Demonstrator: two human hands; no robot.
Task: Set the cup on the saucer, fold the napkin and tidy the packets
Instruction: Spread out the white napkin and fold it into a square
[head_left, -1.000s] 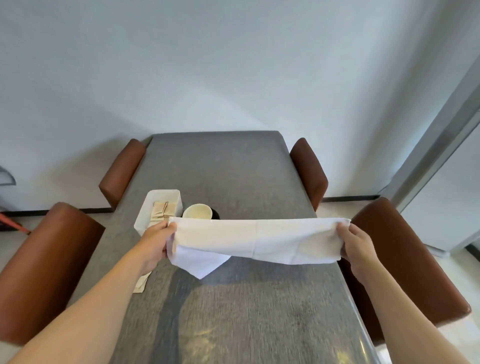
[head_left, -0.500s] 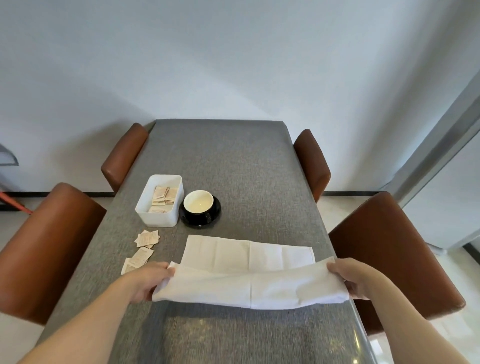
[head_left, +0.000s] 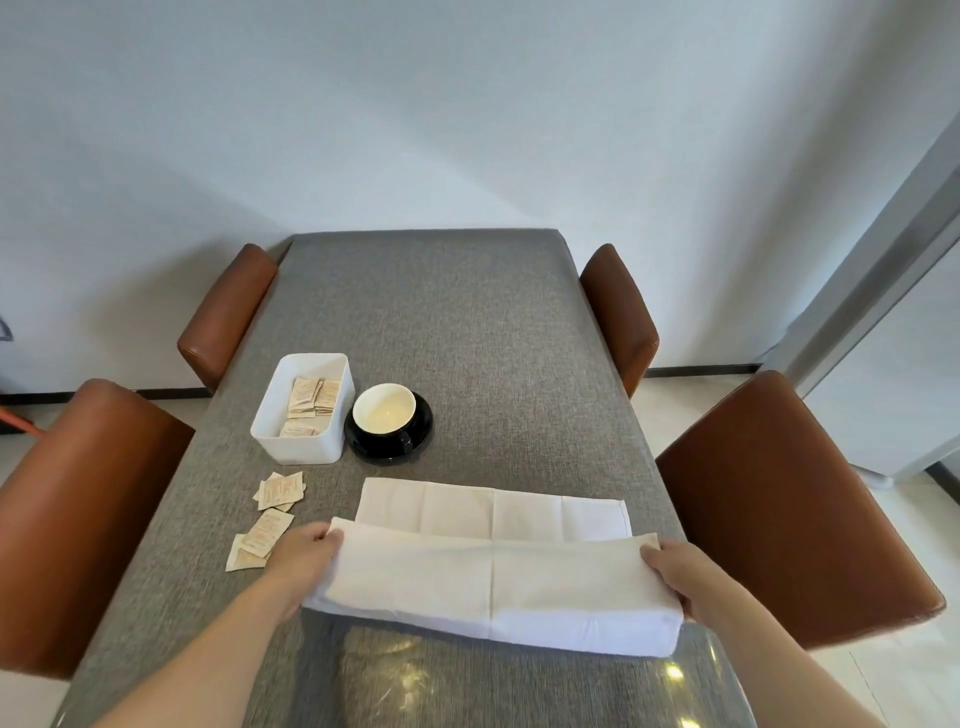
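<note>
A white cloth napkin (head_left: 493, 577) lies on the grey table, its near half folded up and over. My left hand (head_left: 304, 558) pinches its left corner and my right hand (head_left: 675, 577) pinches its right corner. The far half of the napkin lies flat on the table. Beyond it a cream cup (head_left: 384, 408) sits on a black saucer (head_left: 410, 447). Several tan packets (head_left: 270, 512) lie loose on the table left of the napkin. More packets (head_left: 311, 400) are in a white bin (head_left: 306, 447) beside the saucer.
The grey table (head_left: 441, 322) stretches away towards a white wall. Brown chairs flank it: one at near left (head_left: 78, 514), one at far left (head_left: 228, 312), one at far right (head_left: 621, 312), one at near right (head_left: 789, 514).
Both hands brought the napkin down from mid-air onto the table and now hold its near edge folded over. The cup, saucer and loose packets came into view.
</note>
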